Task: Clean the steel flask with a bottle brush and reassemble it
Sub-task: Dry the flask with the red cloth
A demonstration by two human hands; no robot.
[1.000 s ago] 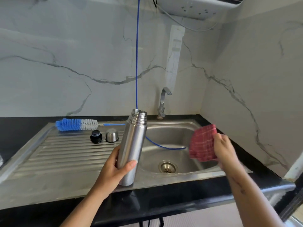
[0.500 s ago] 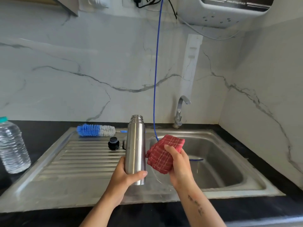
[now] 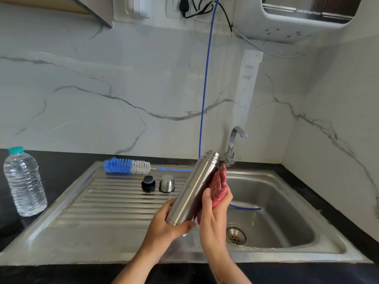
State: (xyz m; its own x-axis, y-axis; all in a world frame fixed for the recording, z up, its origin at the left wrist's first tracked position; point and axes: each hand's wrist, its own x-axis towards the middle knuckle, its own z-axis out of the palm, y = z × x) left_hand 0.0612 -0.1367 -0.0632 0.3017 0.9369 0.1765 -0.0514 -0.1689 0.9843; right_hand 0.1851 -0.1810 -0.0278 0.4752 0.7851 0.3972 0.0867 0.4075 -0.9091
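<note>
Over the sink (image 3: 287, 177), w/ its ribbed draining board to the left: kitchen corner, marble-look wall behind, tap (image 3: 233, 144) at the back rim. Water bottle (image 3: 24, 181) stands on the dark counter, well apart from the work. Flask (image 3: 194, 187), open-mouthed, is held in the air above the board's right edge, tilted w/ mouth up and to the right. Left hand (image 3: 166, 226) grips its base, fingers curled under. Right hand (image 3: 215, 214) presses a red checked cloth (image 3: 220, 187) against the flask's right side, thumb on the steel; hands close together, both clamped. Bottle brush (image 3: 127, 166) lies along the board's back edge. Steel cup (image 3: 167, 183) and black stopper (image 3: 148, 183) sit side by side on the ribs, just left of the flask. Judgement: drying stage, approx.; reassembly not yet done. Flask looks rigid, smooth, prob. slippery if wet, so hold round the lower body, not the threaded neck. Cloth is soft and improves grip.
</note>
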